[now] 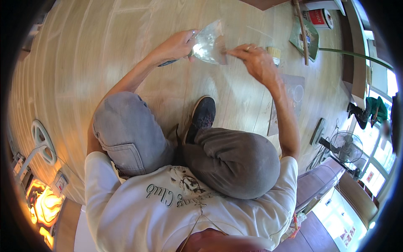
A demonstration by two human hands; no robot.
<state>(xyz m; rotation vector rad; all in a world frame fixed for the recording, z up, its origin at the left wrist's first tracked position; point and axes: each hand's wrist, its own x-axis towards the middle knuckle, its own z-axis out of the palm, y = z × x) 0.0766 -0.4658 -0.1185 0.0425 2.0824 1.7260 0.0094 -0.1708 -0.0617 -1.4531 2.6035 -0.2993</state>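
Observation:
My left hand [180, 44] grips a wide scraper with a shiny metal blade [208, 42], held over the wooden floor [105, 50]. A dark blue object [167, 63] shows just below that hand, partly hidden. My right hand [252, 61] is at the blade's right edge, fingertips drawn together and forefinger reaching to the metal; whether anything is between them I cannot make out. A paintbrush with pale bristles [273, 54] lies just right of my right hand, and a thin grey board [287, 101] lies below it, beside my right forearm.
At upper right are a green dustpan [310, 35], a wooden stick [301, 29] and a red-and-white can [318, 19]. A standing fan [346, 146] is at right, a grey looped frame [42, 140] at left, a flame-like glowing panel [44, 203] at lower left.

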